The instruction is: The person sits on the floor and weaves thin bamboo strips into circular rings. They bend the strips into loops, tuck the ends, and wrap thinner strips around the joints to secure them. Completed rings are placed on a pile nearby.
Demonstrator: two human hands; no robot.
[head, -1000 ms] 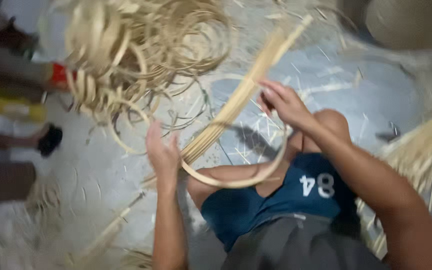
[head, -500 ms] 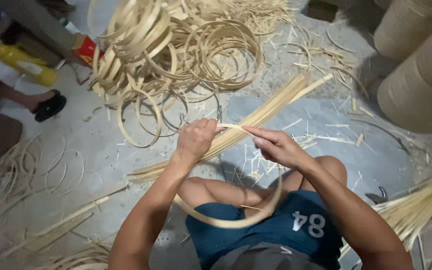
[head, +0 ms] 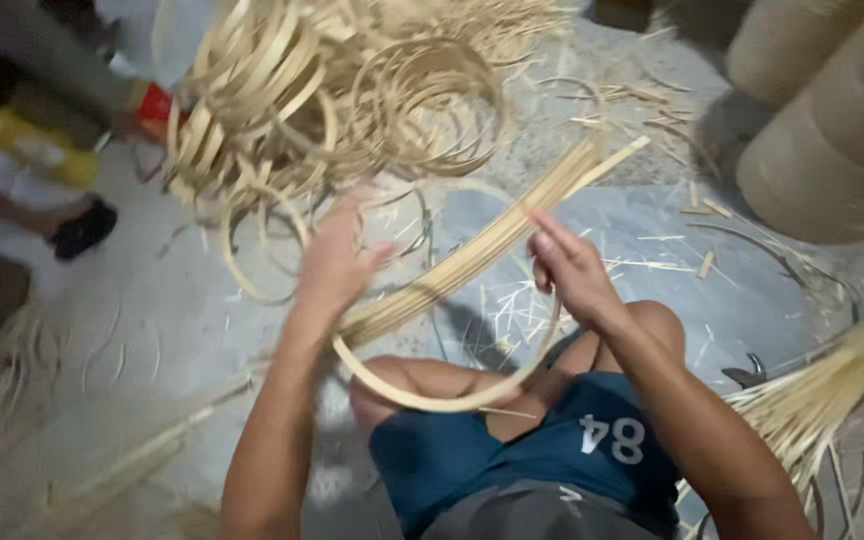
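Right now both hands bend one bamboo strip loop (head: 432, 395) over the knees, w/ left hand (head: 337, 265) half-open on its left end & right hand (head: 572, 270) pinching its right end. Bundle of straight strips (head: 492, 245) lies just behind loop; heap of finished hoops (head: 332, 95) farther behind, on the floor (head: 132, 340).

A thin, pale bamboo strip (head: 432, 395) is bent into a wide loop above the person's bare knees. Its lower arc curves from under the left hand (head: 332, 265) down across the thighs and up toward the right hand (head: 572, 270). The upper part of the loop is hard to follow because of blur. The strip is flat, smooth and light tan, and held up off the floor. The left hand's fingers are spread near one end; the right hand pinches the other end.
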